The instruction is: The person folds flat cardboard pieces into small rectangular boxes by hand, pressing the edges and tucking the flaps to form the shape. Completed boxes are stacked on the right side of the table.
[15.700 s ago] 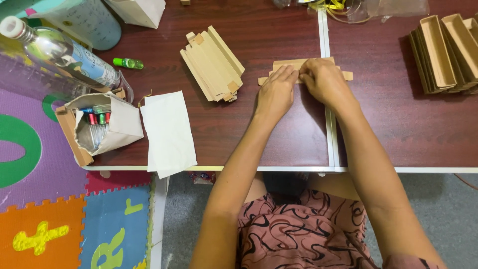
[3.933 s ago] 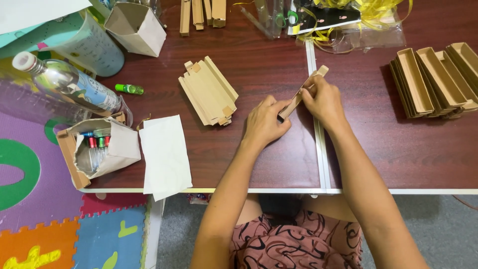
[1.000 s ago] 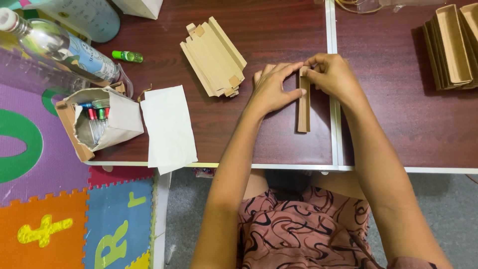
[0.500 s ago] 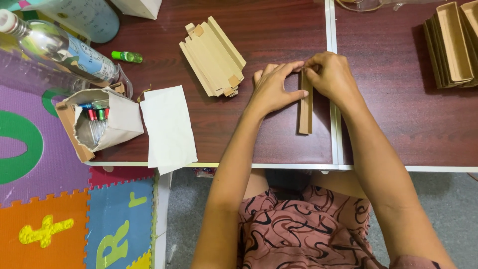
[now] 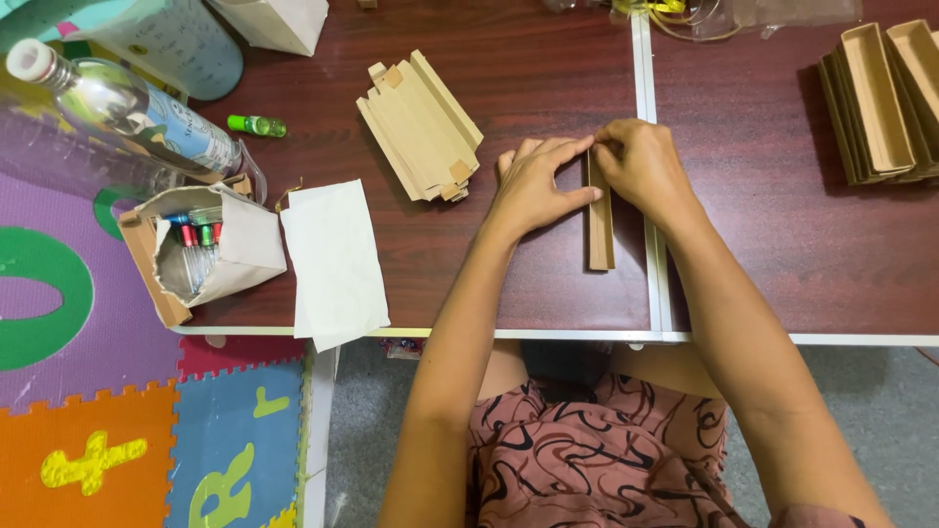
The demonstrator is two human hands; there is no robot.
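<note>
A narrow folded cardboard piece [image 5: 600,233] lies lengthwise on the dark wooden table [image 5: 548,78], pointing toward me. My left hand [image 5: 536,183] presses its fingers against the far end of the piece from the left. My right hand [image 5: 641,166] pinches the same end from the right. Left of my hands lies a stack of flat, unfolded cardboard blanks [image 5: 421,127]. Finished long cardboard trays [image 5: 880,98] are stacked at the far right.
A white paper sheet [image 5: 335,262] lies near the front edge. A paper bag with small tubes [image 5: 205,252], a clear bottle [image 5: 122,108], a green tube [image 5: 256,125] and a pale round container [image 5: 161,39] sit at the left. Coloured foam mats [image 5: 108,430] cover the floor.
Both hands have stayed on the far end of the cardboard piece over the last second, with only slight finger shifts. Earlier the piece was held tilted up; it now lies flat.
</note>
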